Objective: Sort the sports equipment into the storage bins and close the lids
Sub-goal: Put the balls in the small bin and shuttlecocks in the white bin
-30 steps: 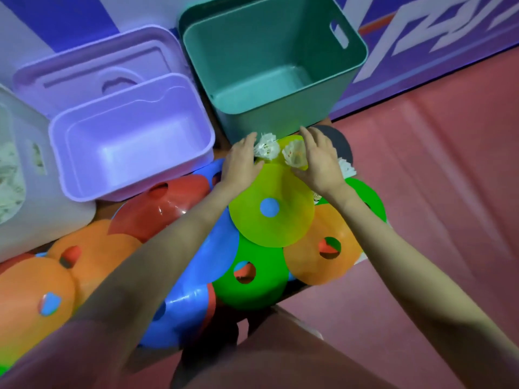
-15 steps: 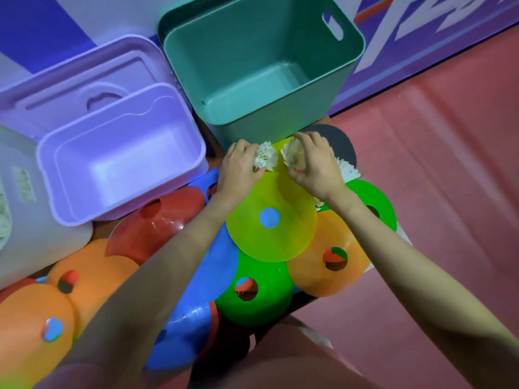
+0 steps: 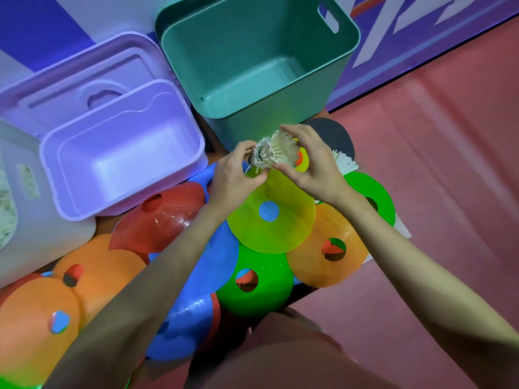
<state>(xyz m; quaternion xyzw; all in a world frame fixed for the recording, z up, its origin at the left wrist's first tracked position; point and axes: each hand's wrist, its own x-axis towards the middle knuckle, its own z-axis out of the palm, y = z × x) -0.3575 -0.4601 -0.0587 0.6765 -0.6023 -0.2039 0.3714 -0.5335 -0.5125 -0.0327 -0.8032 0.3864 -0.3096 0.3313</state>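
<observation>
Head view. Two worn white feather shuttlecocks (image 3: 273, 151) held pressed together above the middle of the frame, feathers frayed and yellowed, a dark band at the cork end of the left one. Left hand (image 3: 234, 175) at 9 o'clock of the pair, fingers (image 3: 247, 146) curled and pinching the left shuttlecock. Right hand (image 3: 314, 164) at 3 o'clock, fingers curled over the right shuttlecock. Another shuttlecock (image 3: 344, 161) partly hidden behind the right hand.

Open teal bin (image 3: 252, 66) at 12 o'clock of the hands, handle slot in its far wall. Open purple bin (image 3: 120, 147) at 9 o'clock, purple lid (image 3: 84, 80) behind it. White bin (image 3: 25, 192) at the left edge, pale contents inside, too blurred to tell.

Flat disc cones overlapping below the hands: yellow cone (image 3: 271, 211) directly beneath, green, orange, blue and red around it from 3 to 8 o'clock. Large white lettering on the purple wall banner (image 3: 421, 29) at 1 o'clock, cut off and unreadable.
</observation>
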